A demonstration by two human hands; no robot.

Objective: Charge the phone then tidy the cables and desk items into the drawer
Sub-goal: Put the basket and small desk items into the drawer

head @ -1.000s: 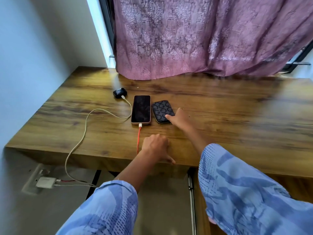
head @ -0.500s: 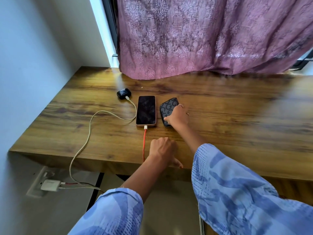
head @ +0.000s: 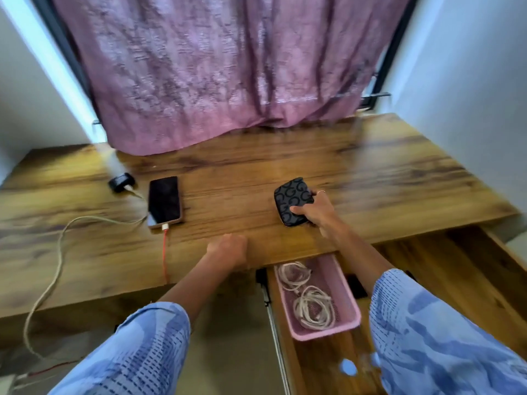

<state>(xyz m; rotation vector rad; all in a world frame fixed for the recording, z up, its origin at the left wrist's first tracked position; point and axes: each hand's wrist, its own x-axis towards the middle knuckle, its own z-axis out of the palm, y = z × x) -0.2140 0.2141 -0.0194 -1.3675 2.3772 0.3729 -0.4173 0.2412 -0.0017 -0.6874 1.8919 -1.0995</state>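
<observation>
A black phone lies on the wooden desk with a red cable plugged into its near end. My right hand grips a dark patterned wallet right of the phone, over the desk. My left hand rests as a fist on the desk's front edge, holding nothing I can see. Below the edge, an open wooden drawer holds a pink basket with two coiled white cables.
A small black earbud case with a beige cable sits left of the phone. A mauve curtain hangs along the desk's back. White walls stand on both sides. A charger plug is at the lower left.
My right hand closed on the wallet and carried it rightward away from the phone. The view swung right, and the open drawer with the pink basket came into sight.
</observation>
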